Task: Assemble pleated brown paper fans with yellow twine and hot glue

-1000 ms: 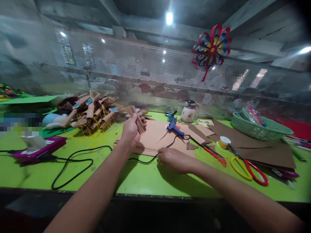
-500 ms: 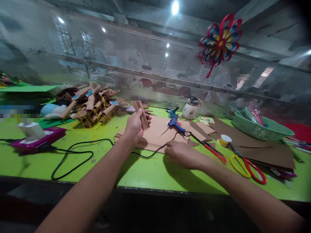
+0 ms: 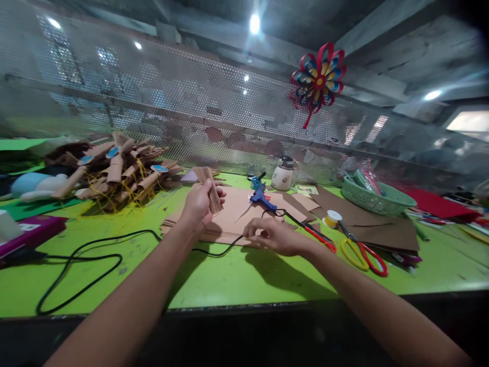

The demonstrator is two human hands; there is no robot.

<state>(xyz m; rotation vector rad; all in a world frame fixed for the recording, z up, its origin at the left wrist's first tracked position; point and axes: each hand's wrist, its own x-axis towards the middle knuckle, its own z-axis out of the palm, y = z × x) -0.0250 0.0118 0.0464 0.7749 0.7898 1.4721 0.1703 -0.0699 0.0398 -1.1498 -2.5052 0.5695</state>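
My left hand [image 3: 197, 205] is closed around a pleated brown paper fan [image 3: 209, 186], held upright above a stack of brown paper sheets [image 3: 233, 214]. My right hand [image 3: 273, 235] rests knuckles-up on the near edge of those sheets, fingers curled and pinching at the paper beside the black cord [image 3: 95, 260]. A blue glue gun [image 3: 261, 197] lies on the sheets just beyond both hands.
A heap of rolled paper pieces [image 3: 122, 171] sits at the back left. Red and yellow scissors [image 3: 362, 252], a yellow thread spool [image 3: 331, 218], a white jar [image 3: 282, 176] and a green basket [image 3: 372, 199] lie to the right. A perforated metal screen [image 3: 191, 112] backs the green table [image 3: 229, 278].
The view has swung right and tilted. My right hand slid a little left along the sheets' edge and its fingers curled. My left hand keeps hold of the pleated fan.
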